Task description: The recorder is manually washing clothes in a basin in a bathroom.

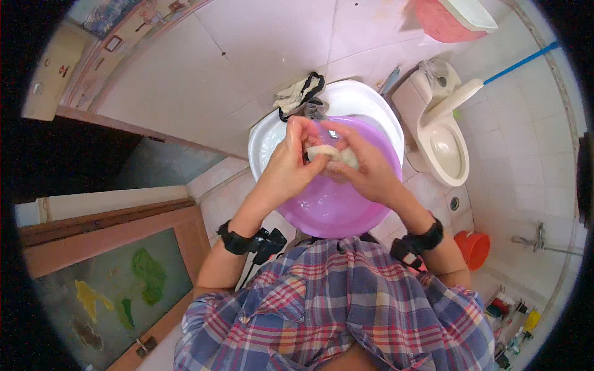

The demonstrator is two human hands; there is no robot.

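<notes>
Over a purple basin [334, 213], my left hand [288, 164] and my right hand [370, 162] meet around a small, bunched off-white cloth [348, 158]. Fingers of both hands are curled onto it, and they look wet. Part of the cloth is hidden between the palms, so its exact kind does not show. The basin sits in a white sink [365, 93]; a little water seems to glint on its bottom. Behind my hands, a cream cloth with black trim [299, 96] lies crumpled on the sink's back edge beside the faucet [315, 109].
To the right stands a toilet [447, 151] with its lid up. A red bucket [473, 248] is on the floor below a wall tap [540, 237]. Several bottles [513, 328] stand at the lower right. A door with a painted glass panel [117, 290] is at left.
</notes>
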